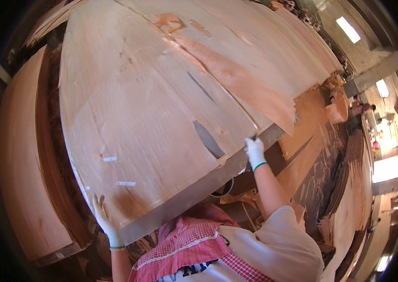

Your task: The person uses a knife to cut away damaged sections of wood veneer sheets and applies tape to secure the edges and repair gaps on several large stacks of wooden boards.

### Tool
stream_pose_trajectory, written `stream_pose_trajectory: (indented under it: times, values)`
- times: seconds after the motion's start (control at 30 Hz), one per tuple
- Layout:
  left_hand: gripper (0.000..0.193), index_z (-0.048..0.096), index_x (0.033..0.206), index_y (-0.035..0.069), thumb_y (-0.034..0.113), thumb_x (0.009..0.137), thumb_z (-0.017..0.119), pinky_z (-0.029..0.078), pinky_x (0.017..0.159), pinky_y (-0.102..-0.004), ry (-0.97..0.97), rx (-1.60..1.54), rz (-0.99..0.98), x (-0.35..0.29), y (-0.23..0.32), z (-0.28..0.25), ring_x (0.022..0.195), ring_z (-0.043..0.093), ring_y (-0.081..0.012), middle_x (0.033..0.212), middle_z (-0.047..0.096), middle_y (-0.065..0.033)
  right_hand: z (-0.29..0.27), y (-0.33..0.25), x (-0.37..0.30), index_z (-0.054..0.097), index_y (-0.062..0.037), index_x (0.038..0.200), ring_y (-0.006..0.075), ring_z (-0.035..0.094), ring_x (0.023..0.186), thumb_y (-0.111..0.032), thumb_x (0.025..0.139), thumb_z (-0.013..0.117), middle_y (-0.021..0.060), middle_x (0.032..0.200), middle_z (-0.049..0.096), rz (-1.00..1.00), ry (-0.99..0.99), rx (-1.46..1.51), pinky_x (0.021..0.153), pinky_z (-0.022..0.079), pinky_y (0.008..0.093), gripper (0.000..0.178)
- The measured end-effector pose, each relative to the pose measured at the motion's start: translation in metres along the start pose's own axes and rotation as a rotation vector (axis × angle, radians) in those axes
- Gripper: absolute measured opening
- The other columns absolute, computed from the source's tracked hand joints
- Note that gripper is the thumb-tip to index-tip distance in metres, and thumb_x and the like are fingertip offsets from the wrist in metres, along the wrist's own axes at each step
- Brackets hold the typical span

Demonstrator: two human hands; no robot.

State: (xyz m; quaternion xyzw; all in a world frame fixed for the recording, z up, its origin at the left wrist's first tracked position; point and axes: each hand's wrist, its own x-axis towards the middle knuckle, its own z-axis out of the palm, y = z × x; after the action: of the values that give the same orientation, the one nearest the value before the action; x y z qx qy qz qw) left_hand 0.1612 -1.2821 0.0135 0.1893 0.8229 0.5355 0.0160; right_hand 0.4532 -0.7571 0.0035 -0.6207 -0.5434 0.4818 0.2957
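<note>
A wide, pale wood veneer sheet [138,94] covers the work table [161,214], whose grey edge shows in front. Near the sheet's front left corner, my left hand [105,217], in a white glove, rests with fingers stretched out along the edge. My right hand [254,149], also gloved, is closed at the front edge, close to the end of a long seam [218,84]. A small dark thing pokes out of its fingers, too little to make out. Between the hands the sheet has a long oval hole [207,139] and two short white tape pieces [126,184].
At left stands a tall stack of veneer [27,155]. A loose reddish veneer strip [241,82] overlaps the sheet right of the seam. Scraps [312,169] litter the floor at right, beside more stacked veneer [349,197]. A round container rim [227,188] shows under the table edge.
</note>
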Motion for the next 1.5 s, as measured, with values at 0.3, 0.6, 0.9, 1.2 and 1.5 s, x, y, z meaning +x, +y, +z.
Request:
stream_pose_trajectory:
  times: [0.3,0.6,0.9,1.2,1.5]
  values:
    - [0.044,0.041,0.135,-0.009,-0.002,0.093,0.044,0.043,0.099,-0.0393,-0.255,0.300,0.136,-0.020,0.049,0.062,0.117,0.055,-0.0335,0.124,0.057,-0.0233,-0.160,0.082,0.155,0.046,0.0038,0.118,0.0205,0.055,0.050,-0.009,0.084,0.065,0.0147,0.087,0.061,0.228,0.604,0.244,0.041,0.047,0.0334,0.041]
    - [0.053,0.048,0.131,0.001,0.017,0.082,0.062,0.033,0.107,-0.0500,-0.398,0.766,0.309,-0.015,0.070,0.140,0.126,0.043,-0.0408,0.135,0.048,-0.0193,-0.202,0.106,0.239,0.056,-0.0115,0.092,0.0117,0.040,0.042,-0.030,0.093,0.057,0.0030,0.068,0.053,0.249,0.341,0.579,0.036,0.028,0.0250,0.018]
    - [0.044,0.054,0.123,0.003,0.016,0.082,0.062,0.038,0.103,-0.0480,-0.491,0.490,0.488,0.006,0.143,0.220,0.120,0.048,-0.0389,0.129,0.052,-0.0179,-0.248,0.088,0.253,0.055,-0.0109,0.084,0.0074,0.040,0.042,-0.021,0.091,0.063,0.0024,0.064,0.056,0.151,0.620,0.729,0.036,0.026,0.0214,0.014]
    - [0.048,0.047,0.131,-0.004,0.027,0.096,0.058,0.043,0.099,-0.0342,-1.124,-0.322,-0.074,-0.016,0.212,0.404,0.120,0.054,-0.0238,0.124,0.057,-0.0186,-0.167,-0.154,0.030,0.053,-0.0008,0.088,0.0082,0.044,0.053,-0.015,0.095,0.056,0.0020,0.063,0.049,-0.532,0.529,0.392,0.045,0.031,0.0228,0.016]
    - [0.041,0.053,0.116,0.002,0.037,0.094,0.058,0.049,0.090,-0.0392,-1.147,-1.113,-0.927,-0.046,0.248,0.521,0.102,0.060,-0.0261,0.114,0.059,-0.0130,-0.154,-0.199,-0.064,0.045,-0.0057,0.068,0.0088,0.034,0.045,-0.016,0.093,0.055,0.0012,0.055,0.042,-0.674,0.566,0.566,0.043,0.026,0.0229,0.029]
